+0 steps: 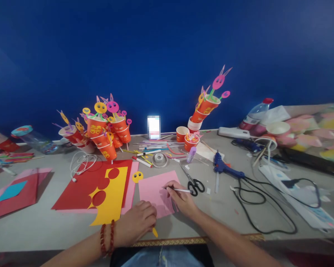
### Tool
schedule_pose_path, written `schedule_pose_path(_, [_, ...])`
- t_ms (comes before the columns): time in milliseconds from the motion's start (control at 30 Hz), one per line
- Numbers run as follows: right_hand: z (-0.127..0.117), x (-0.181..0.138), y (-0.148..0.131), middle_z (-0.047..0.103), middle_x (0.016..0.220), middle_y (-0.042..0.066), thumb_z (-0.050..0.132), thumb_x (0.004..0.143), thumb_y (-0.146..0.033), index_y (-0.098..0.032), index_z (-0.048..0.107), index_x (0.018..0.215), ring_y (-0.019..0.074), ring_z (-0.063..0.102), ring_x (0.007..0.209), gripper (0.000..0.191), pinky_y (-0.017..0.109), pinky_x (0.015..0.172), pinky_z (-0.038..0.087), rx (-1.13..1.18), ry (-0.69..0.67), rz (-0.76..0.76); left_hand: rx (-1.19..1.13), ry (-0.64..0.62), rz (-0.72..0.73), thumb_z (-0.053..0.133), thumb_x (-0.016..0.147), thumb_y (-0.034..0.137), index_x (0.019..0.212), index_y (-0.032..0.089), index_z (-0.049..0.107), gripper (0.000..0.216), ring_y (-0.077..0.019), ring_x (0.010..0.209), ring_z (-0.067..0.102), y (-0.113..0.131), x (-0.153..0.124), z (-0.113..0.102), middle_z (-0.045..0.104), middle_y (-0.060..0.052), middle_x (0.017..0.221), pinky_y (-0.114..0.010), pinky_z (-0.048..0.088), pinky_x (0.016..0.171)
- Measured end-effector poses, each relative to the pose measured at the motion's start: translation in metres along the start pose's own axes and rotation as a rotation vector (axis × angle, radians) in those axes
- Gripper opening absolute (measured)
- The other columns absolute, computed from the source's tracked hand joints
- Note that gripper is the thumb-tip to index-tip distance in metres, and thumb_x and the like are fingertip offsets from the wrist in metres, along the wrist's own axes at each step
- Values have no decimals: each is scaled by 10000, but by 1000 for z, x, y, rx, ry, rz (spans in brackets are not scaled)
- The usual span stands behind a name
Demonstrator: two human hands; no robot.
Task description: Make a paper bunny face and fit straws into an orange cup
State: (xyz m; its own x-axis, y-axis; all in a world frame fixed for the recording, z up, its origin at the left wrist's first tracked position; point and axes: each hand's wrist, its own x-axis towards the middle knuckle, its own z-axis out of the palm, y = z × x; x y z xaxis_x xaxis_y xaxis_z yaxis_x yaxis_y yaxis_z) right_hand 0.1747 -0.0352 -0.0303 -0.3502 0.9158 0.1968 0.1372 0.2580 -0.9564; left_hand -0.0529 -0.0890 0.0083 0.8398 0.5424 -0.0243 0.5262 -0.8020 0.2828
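My right hand [180, 198] is closed on a thin silver pen [180, 190], with the tip on a pink paper sheet [156, 191] lying on the grey table [44, 226]. My left hand [137, 222] is curled beside the sheet's near edge, closed on something yellow [155, 232] that pokes out below the fingers. A beaded bracelet [107, 239] circles the left wrist. Just left of the pink sheet lies a yellow sheet with round holes [111, 200] on red paper [80, 189]. A small yellow face cutout [137, 176] rests above the pink sheet.
Black scissors [195, 183] lie right of my right hand. A blue glue gun [224, 168] and its black cord [256, 207] sit further right. Orange paper cups with cutout toppers [102, 133] stand at the back, with markers [153, 150], a tape roll [159, 160] and a bottle [254, 115].
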Motion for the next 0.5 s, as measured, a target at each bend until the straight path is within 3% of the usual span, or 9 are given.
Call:
schedule_pose_path(233, [1,-1,-6,583,701,-1,456,991,-392,-213,626,959,163,574,649,249,258,590,462,-11,-5,-7,29,151,20,585,918,155,922,193,545,56,-191,881,520,-2,-8,14,621,-22,947,-341,372,836])
schedule_pose_path(400, [1,-1,-6,584,710,2,456,994,-369,-210,628,960,166,575,662,236,276,627,467,-25,-11,-17,39,170,-6,595,898,128,911,179,547,71,-196,871,527,-1,-9,14,631,-28,954,-349,388,833])
schedule_pose_path(500, [0,-2,-3,599,745,6,469,990,-364,-207,636,978,166,582,689,229,281,666,467,-31,-23,-10,-2,144,-21,573,917,154,997,186,566,86,-209,905,525,-1,-11,11,631,-38,979,-363,388,858])
